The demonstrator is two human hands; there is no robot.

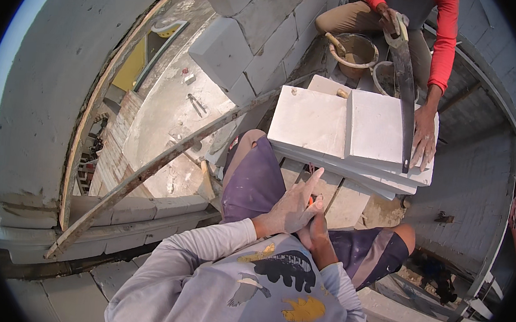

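Observation:
My left hand point(292, 206), dusty and pale, is in front of my chest with its fingers stretched out, pressed against my right hand. My right hand point(317, 232) is curled below it, thumb up. A small bit of orange point(311, 200) shows between the two hands; its kind is hidden. Just beyond lies a stack of white lightweight concrete blocks point(308, 121). Across the right-hand block point(375, 126) a co-worker in red sleeves rests a hand saw point(403, 90), one hand on its handle, the other hand point(425, 137) flat on the block.
Two buckets, one with mortar point(356, 53) and a smaller one point(386, 78), stand behind the blocks. A long metal bar point(169, 153) slants across the left. Pliers point(197, 104) lie on the ledge there. A block wall point(267, 36) rises at the back; wooden planks point(346, 204) lie beneath the stack.

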